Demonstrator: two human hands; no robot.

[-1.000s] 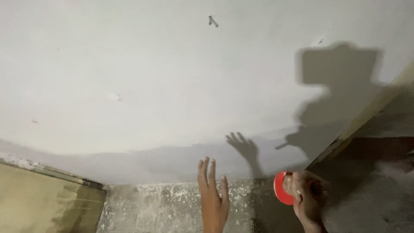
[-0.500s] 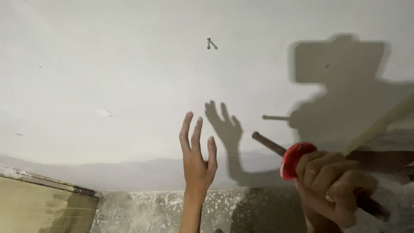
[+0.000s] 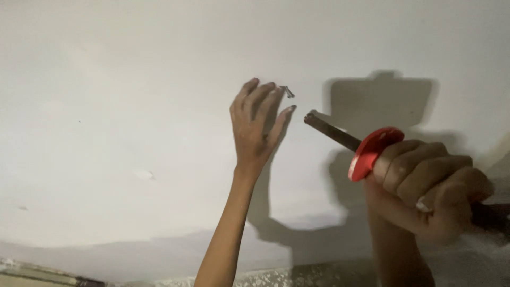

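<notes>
White wall [image 3: 133,79], chisel [image 3: 332,133] pointing up-left

**Lighting and image quality**

Illumination is moderate and arrives from behind the camera. It casts hard, dark shadows of the head rig, left hand [image 3: 257,125] and chisel [image 3: 332,135] onto the pale wall [image 3: 106,106]. The right hand [image 3: 433,186] is soft with blur. No glare; corners darken slightly.

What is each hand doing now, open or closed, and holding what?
Left hand: open, fingers spread against the white wall, beside a small nail.
Right hand: closed around a chisel with a red guard.
</notes>
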